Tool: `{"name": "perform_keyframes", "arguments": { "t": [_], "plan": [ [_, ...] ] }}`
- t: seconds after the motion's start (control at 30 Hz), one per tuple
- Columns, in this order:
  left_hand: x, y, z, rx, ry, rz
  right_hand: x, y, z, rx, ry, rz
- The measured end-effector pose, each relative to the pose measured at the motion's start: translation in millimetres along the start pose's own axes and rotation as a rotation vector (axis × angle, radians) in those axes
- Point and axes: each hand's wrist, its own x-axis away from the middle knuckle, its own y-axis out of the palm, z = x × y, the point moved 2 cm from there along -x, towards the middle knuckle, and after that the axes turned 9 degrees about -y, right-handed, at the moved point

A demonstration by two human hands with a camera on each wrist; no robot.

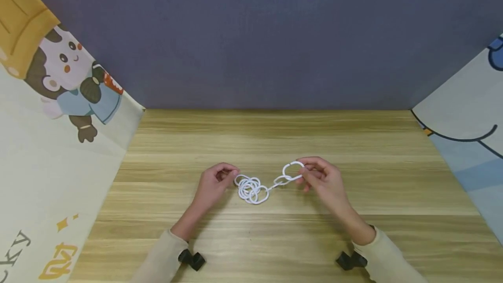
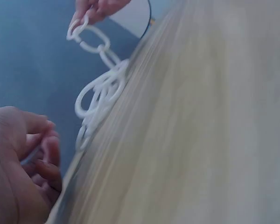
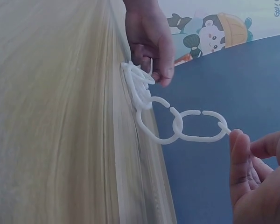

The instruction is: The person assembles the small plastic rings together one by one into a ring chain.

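A chain of white plastic links [image 1: 249,189] lies partly heaped on the wooden table between the hands. My right hand [image 1: 323,182] pinches the end link [image 1: 287,170] between thumb and fingers. That end is raised, with a few links [image 3: 203,126] stretching down toward the heap; small gaps show in the link rims. My left hand [image 1: 214,184] is at the heap's left edge, fingers bent and thumb close to the outermost link. In the left wrist view, a narrow space separates the left hand [image 2: 25,163] from the heaped links [image 2: 100,95].
The wood-grain table [image 1: 251,243] runs back to a dark blue-grey panel [image 1: 275,43]. Cartoon-printed panels stand at the left [image 1: 35,160] and right [image 1: 459,112]. Black wrist straps [image 1: 191,259] sit over the light sleeves.
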Motion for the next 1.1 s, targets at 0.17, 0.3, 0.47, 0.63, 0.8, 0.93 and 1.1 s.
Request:
{"name": "perform_keyframes", "arguments": {
  "t": [0.17, 0.3, 0.47, 0.63, 0.8, 0.93, 1.1],
  "plan": [
    [-4.5, -8.6, -3.1, -0.139, -0.027, -0.006, 1.1, -4.7, 1.2, -0.010, -0.003, 0.009],
    [-2.7, -7.1, -1.0, -0.310, 0.027, 0.011, 1.8, -9.5, 2.4, -0.010, -0.001, 0.015],
    [1.0, 0.8, 1.4, -0.508, 0.064, 0.024, 2.3, -14.6, 4.9, 0.014, 0.022, 0.026],
    [3.4, 4.8, 1.0, -0.532, 0.067, 0.039, 1.8, -19.5, 7.7, 0.037, 0.038, 0.037],
    [1.8, 4.2, -9.1, -0.544, 0.101, 0.081, 0.8, -23.5, 9.0, 0.060, 0.032, 0.035],
    [-0.4, 4.1, -16.4, -0.550, 0.074, 0.093, 0.9, -26.3, 9.1, 0.070, 0.038, 0.040],
    [1.7, 1.5, -6.1, -0.522, 0.042, 0.065, 0.9, -31.8, 9.9, 0.085, 0.049, 0.057]
  ]
}}
